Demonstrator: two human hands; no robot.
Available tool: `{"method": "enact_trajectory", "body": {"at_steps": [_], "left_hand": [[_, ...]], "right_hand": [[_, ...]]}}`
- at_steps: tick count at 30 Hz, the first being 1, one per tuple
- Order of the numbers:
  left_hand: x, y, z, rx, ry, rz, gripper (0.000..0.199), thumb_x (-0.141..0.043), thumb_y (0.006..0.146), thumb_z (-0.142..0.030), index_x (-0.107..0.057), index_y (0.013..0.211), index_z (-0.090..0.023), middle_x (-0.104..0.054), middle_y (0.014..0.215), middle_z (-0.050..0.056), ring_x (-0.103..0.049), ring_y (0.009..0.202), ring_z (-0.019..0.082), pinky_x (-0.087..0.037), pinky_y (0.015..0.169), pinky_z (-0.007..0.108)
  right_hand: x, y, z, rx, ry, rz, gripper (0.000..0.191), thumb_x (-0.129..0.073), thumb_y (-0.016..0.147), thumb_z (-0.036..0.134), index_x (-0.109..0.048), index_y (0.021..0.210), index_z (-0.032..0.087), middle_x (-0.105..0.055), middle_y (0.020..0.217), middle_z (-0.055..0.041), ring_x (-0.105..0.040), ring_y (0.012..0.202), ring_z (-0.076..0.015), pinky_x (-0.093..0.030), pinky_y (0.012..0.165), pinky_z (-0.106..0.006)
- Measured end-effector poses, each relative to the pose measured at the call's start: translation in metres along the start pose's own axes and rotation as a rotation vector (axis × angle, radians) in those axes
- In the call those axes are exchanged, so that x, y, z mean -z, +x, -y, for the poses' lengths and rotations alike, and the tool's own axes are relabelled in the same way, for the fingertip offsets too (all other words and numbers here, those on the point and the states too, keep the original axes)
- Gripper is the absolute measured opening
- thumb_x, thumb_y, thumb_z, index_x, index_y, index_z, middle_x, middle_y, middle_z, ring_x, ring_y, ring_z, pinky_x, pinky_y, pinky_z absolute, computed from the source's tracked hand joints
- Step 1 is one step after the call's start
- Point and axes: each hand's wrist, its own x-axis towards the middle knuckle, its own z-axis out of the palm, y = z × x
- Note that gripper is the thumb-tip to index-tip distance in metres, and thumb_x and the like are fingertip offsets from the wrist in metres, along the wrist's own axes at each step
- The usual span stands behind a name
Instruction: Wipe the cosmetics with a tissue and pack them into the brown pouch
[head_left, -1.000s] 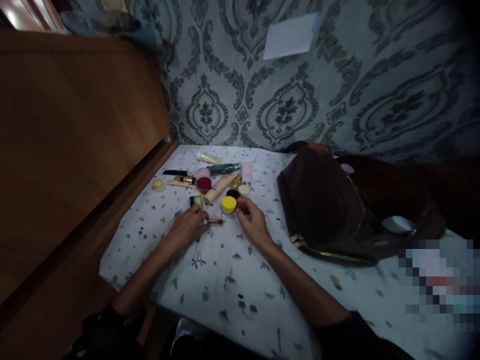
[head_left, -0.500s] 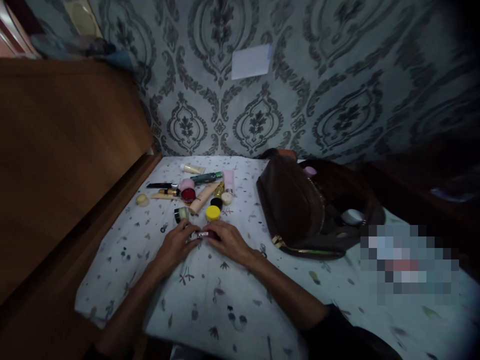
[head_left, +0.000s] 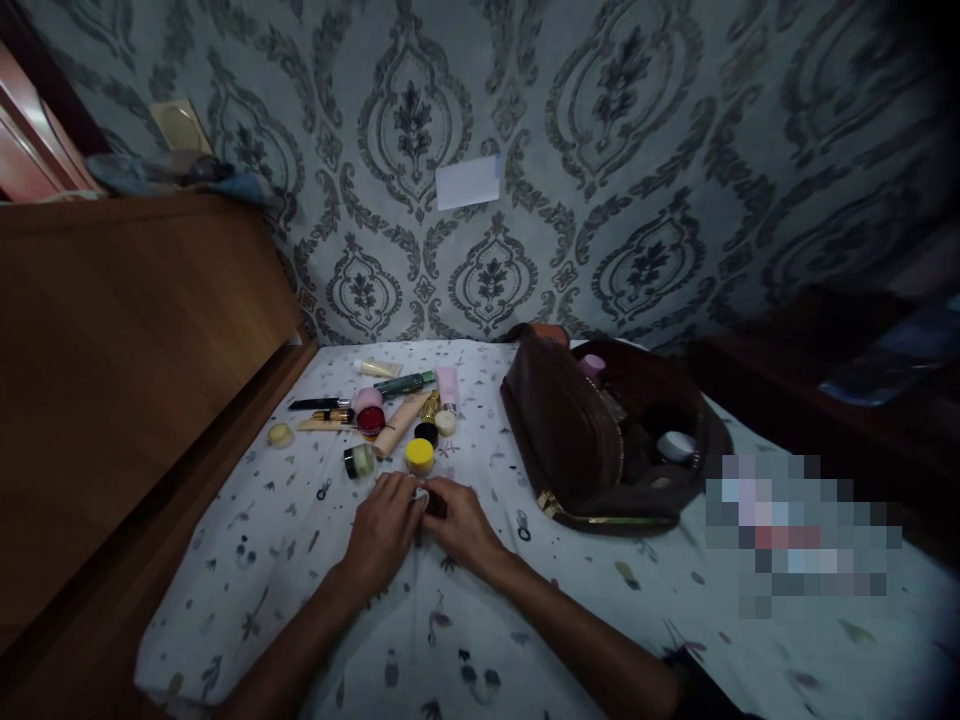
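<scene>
My left hand [head_left: 384, 525] and my right hand [head_left: 459, 522] meet over the bed's front part, fingers closed around a small dark cosmetic item [head_left: 435, 503] with a pale, shiny end. Its exact kind is mostly hidden by the fingers. Just beyond my hands lie a yellow-lidded jar [head_left: 420, 456], a black-lidded round jar [head_left: 426, 433] and a small glass jar with a black lid [head_left: 358, 461] on its side. Further back are a dark red round container [head_left: 370, 421], a beige tube [head_left: 402, 424], a pink tube [head_left: 447, 385] and a dark green tube [head_left: 405, 384].
An unzipped brown bag [head_left: 562, 440] stands to the right, with a white round item [head_left: 676, 446] inside. A wooden cabinet [head_left: 150, 400] borders the left side. The patterned wall [head_left: 420, 240] rises behind the white printed sheet [head_left: 300, 600]. A blurred patch covers something at right.
My hands have turned the small dark item, and my left fingers now cover more of it. The whole view has shifted, with the wall and items appearing lower.
</scene>
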Motion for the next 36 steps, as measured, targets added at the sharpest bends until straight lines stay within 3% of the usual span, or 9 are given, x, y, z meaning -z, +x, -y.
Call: {"method": "enact_trajectory", "body": {"at_steps": [5,13,18,24,29,36], "left_hand": [[0.001,-0.004,0.017,0.039,0.126,-0.007,0.022,-0.038,0.1,-0.024,-0.056,0.089,-0.02,-0.062,0.089,0.004,-0.056,0.088,0.02,-0.047,0.078,0.033],[0.007,-0.003,0.023,0.097,0.025,0.011,0.021,-0.039,0.1,-0.026,-0.056,0.089,-0.02,-0.062,0.088,0.004,-0.059,0.089,0.02,-0.048,0.08,0.032],[0.005,-0.004,0.025,0.093,0.001,-0.027,0.02,-0.04,0.099,-0.026,-0.058,0.091,-0.021,-0.063,0.088,0.003,-0.06,0.087,0.019,-0.048,0.077,0.031],[-0.004,-0.005,0.031,0.112,0.161,-0.067,0.011,-0.048,0.097,-0.023,-0.059,0.097,-0.021,-0.065,0.089,0.003,-0.062,0.087,0.021,-0.049,0.073,0.032],[-0.001,-0.004,0.032,0.11,0.234,-0.085,0.016,-0.044,0.099,-0.025,-0.058,0.092,-0.021,-0.063,0.088,0.004,-0.062,0.088,0.021,-0.048,0.072,0.031],[0.008,-0.006,0.035,0.108,0.162,-0.142,0.019,-0.041,0.1,-0.029,-0.057,0.096,-0.02,-0.063,0.088,0.004,-0.061,0.087,0.021,-0.048,0.074,0.032]], "right_hand": [[0.002,0.0,0.0,-0.056,0.07,0.008,0.015,-0.066,0.07,0.013,-0.069,0.084,0.017,-0.067,0.079,-0.0019,-0.061,0.072,-0.0174,-0.048,0.068,-0.028],[0.004,0.001,0.004,-0.018,-0.038,0.015,0.017,-0.065,0.073,0.011,-0.07,0.088,0.016,-0.068,0.081,-0.0038,-0.061,0.071,-0.0175,-0.05,0.069,-0.029],[0.002,-0.002,-0.001,0.073,-0.084,-0.02,0.026,-0.061,0.075,0.007,-0.068,0.097,0.017,-0.067,0.095,-0.0066,-0.064,0.086,-0.0201,-0.053,0.079,-0.032],[0.0,-0.003,-0.013,0.17,-0.077,-0.099,0.036,-0.056,0.074,0.002,-0.066,0.104,0.019,-0.065,0.105,-0.0085,-0.061,0.102,-0.0231,-0.051,0.092,-0.038],[0.002,-0.003,-0.013,0.149,-0.045,-0.081,0.034,-0.055,0.077,0.004,-0.066,0.104,0.021,-0.065,0.106,-0.0075,-0.061,0.104,-0.0228,-0.051,0.094,-0.039],[0.003,-0.004,-0.008,0.16,0.017,-0.092,0.027,-0.053,0.083,0.007,-0.066,0.101,0.021,-0.066,0.103,-0.007,-0.064,0.1,-0.0208,-0.053,0.09,-0.037]]}}
